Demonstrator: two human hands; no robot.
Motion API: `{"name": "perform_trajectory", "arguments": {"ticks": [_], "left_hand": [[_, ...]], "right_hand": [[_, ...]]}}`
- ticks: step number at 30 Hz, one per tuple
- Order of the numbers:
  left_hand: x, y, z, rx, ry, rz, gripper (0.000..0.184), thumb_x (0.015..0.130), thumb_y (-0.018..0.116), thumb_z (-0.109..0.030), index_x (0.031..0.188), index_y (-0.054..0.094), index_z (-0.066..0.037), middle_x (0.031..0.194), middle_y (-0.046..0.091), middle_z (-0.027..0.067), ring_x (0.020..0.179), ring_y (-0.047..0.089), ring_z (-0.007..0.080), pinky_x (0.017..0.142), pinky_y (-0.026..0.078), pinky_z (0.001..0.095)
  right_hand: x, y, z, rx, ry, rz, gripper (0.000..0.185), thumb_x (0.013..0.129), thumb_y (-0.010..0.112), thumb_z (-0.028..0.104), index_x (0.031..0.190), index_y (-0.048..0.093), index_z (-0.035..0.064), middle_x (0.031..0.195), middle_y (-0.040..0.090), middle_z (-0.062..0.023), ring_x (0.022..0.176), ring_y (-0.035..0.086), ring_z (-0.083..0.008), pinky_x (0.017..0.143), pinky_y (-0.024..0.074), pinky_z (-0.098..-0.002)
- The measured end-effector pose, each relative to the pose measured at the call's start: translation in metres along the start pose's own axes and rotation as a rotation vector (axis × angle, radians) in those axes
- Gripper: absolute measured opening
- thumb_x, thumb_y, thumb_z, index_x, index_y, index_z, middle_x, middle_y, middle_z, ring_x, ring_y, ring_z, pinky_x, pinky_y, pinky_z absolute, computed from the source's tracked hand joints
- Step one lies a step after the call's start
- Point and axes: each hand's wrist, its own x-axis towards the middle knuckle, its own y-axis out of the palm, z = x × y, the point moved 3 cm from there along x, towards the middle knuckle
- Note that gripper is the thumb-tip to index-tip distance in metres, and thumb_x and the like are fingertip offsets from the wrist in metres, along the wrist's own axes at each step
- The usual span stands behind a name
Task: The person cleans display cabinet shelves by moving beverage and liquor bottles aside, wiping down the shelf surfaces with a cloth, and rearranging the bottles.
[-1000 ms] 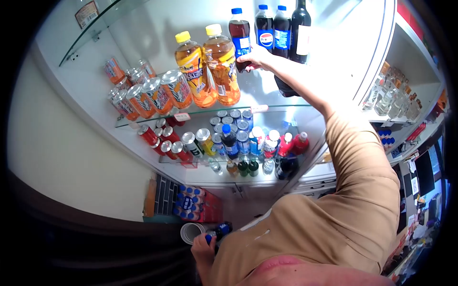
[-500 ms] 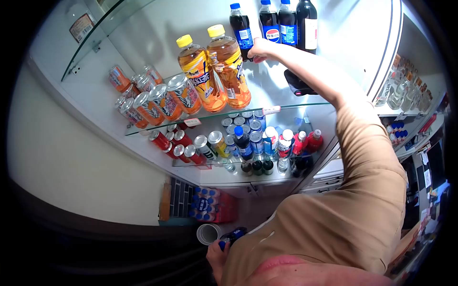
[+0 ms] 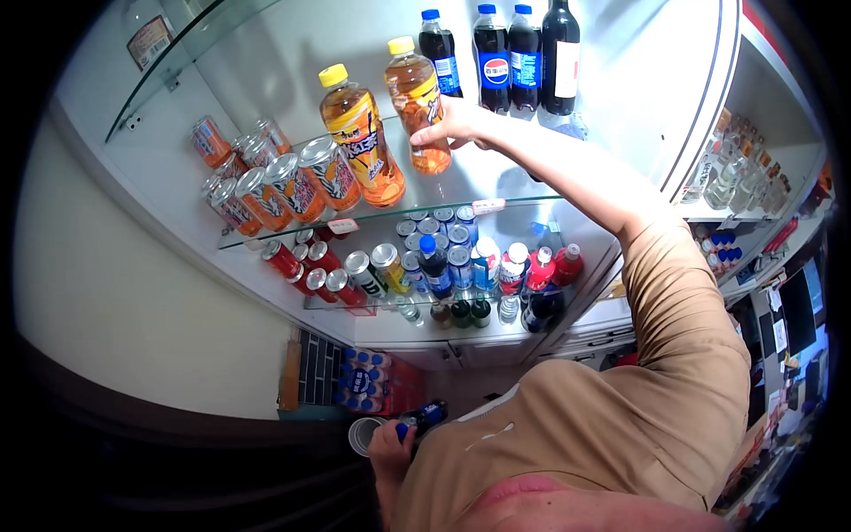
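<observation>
My right hand (image 3: 454, 122) is wrapped round a bottle of iced tea (image 3: 413, 93) with a yellow cap, on the upper glass shelf. Close by on its left stands a second iced tea bottle (image 3: 362, 133), upright. Just behind the held bottle is a cola bottle (image 3: 440, 55) with a blue cap, its lower part hidden by my hand. Low down at my side, my left hand (image 3: 391, 450) grips another cola bottle (image 3: 429, 415) near its blue cap; that bottle lies tilted, away from the shelves.
Orange cans (image 3: 300, 186) crowd the shelf's left side. Two cola bottles (image 3: 493, 75) and a dark wine bottle (image 3: 560, 62) stand at the back right. Below the glass edge (image 3: 514, 206) are more cans and bottles. A white bin (image 3: 363, 436) and a bottle pack (image 3: 362, 377) sit on the floor.
My right hand has left the cola bottle at the back and taken hold of the right iced tea bottle, which has shifted up and back from its neighbour. My left hand still grips its cola bottle.
</observation>
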Motion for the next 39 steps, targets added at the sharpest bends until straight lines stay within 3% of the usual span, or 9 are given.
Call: {"name": "perform_trajectory", "arguments": {"ticks": [4, 8, 11, 16, 22, 25, 30, 32, 39], "left_hand": [[-0.005, 0.006, 0.003, 0.011, -0.016, 0.008, 0.035, 0.078, 0.070, -0.031, 0.096, 0.054, -0.006, 0.081, 0.057, 0.0136, 0.071, 0.057, 0.0341, 0.059, 0.047, 0.0421], [-0.014, 0.005, 0.004, 0.036, -0.051, -0.009, 0.036, 0.077, 0.070, -0.032, 0.096, 0.054, -0.006, 0.082, 0.058, 0.0136, 0.072, 0.058, 0.0338, 0.059, 0.047, 0.0413], [-0.023, 0.007, 0.006, 0.049, -0.081, 0.012, 0.036, 0.077, 0.070, -0.032, 0.096, 0.054, -0.006, 0.082, 0.058, 0.0137, 0.073, 0.058, 0.0336, 0.060, 0.048, 0.0412], [-0.029, 0.004, 0.013, 0.064, -0.098, 0.011, 0.035, 0.076, 0.070, -0.032, 0.095, 0.055, -0.006, 0.083, 0.058, 0.0134, 0.074, 0.059, 0.0333, 0.060, 0.048, 0.0418], [-0.026, 0.002, 0.016, 0.087, -0.116, 0.035, 0.034, 0.077, 0.069, -0.032, 0.094, 0.055, -0.007, 0.083, 0.058, 0.0127, 0.074, 0.058, 0.0333, 0.059, 0.048, 0.0420], [-0.023, 0.003, 0.017, 0.090, -0.116, 0.015, 0.034, 0.077, 0.069, -0.032, 0.094, 0.055, -0.007, 0.082, 0.058, 0.0126, 0.073, 0.058, 0.0334, 0.059, 0.047, 0.0420], [-0.026, 0.003, 0.017, 0.108, -0.119, -0.027, 0.034, 0.077, 0.069, -0.033, 0.094, 0.055, -0.007, 0.082, 0.058, 0.0126, 0.073, 0.058, 0.0333, 0.059, 0.048, 0.0420], [-0.028, 0.004, 0.017, 0.106, -0.128, -0.027, 0.035, 0.077, 0.069, -0.034, 0.094, 0.055, -0.007, 0.083, 0.058, 0.0127, 0.073, 0.059, 0.0333, 0.059, 0.048, 0.0419], [-0.040, 0.003, 0.016, 0.100, -0.197, 0.008, 0.036, 0.076, 0.070, -0.034, 0.094, 0.055, -0.007, 0.084, 0.059, 0.0129, 0.074, 0.059, 0.0342, 0.060, 0.047, 0.0432]], "right_hand": [[0.058, -0.021, -0.034, -0.105, 0.072, -0.102, 0.069, 0.063, 0.083, 0.039, 0.117, 0.051, 0.0126, 0.102, 0.062, -0.0045, 0.094, 0.060, -0.0204, 0.077, 0.0501, -0.0416], [0.083, -0.044, -0.039, -0.635, 0.045, -0.345, 0.076, 0.059, 0.082, 0.047, 0.111, 0.055, -0.0020, 0.097, 0.065, -0.0204, 0.092, 0.064, -0.0301, 0.079, 0.0507, -0.0338], [0.074, -0.041, -0.036, -0.664, -0.005, -0.479, 0.067, 0.059, 0.081, 0.048, 0.096, 0.063, -0.0035, 0.088, 0.066, -0.0192, 0.086, 0.065, -0.0298, 0.077, 0.0513, -0.0359], [0.001, -0.020, 0.017, -1.014, -0.009, -0.002, 0.065, 0.063, 0.078, 0.049, 0.102, 0.064, -0.0022, 0.086, 0.066, -0.0208, 0.084, 0.065, -0.0298, 0.075, 0.0520, -0.0377], [-0.003, 0.063, 0.026, -0.304, -0.334, -0.076, 0.102, 0.059, 0.081, 0.048, 0.134, 0.033, -0.0029, 0.122, 0.055, -0.0190, 0.111, 0.055, -0.0296, 0.094, 0.0438, -0.0363], [-0.002, 0.075, 0.029, -0.043, -0.194, 0.021, 0.076, 0.061, 0.082, 0.039, 0.117, 0.051, -0.0020, 0.111, 0.060, -0.0160, 0.103, 0.059, -0.0241, 0.088, 0.0456, -0.0319], [0.016, 0.083, 0.018, -0.084, -0.199, -0.112, 0.047, 0.063, 0.076, 0.028, 0.098, 0.062, -0.0006, 0.090, 0.067, -0.0108, 0.085, 0.064, -0.0173, 0.078, 0.0486, -0.0287], [0.034, 0.075, 0.017, -0.118, -0.216, -0.212, 0.056, 0.056, 0.075, 0.034, 0.096, 0.062, -0.0021, 0.092, 0.067, -0.0165, 0.088, 0.065, -0.0280, 0.080, 0.0504, -0.0340], [0.114, 0.050, 0.001, -0.200, 0.026, -0.590, 0.063, 0.055, 0.078, 0.035, 0.099, 0.058, -0.0059, 0.098, 0.064, -0.0212, 0.092, 0.064, -0.0304, 0.081, 0.0517, -0.0344]]}}
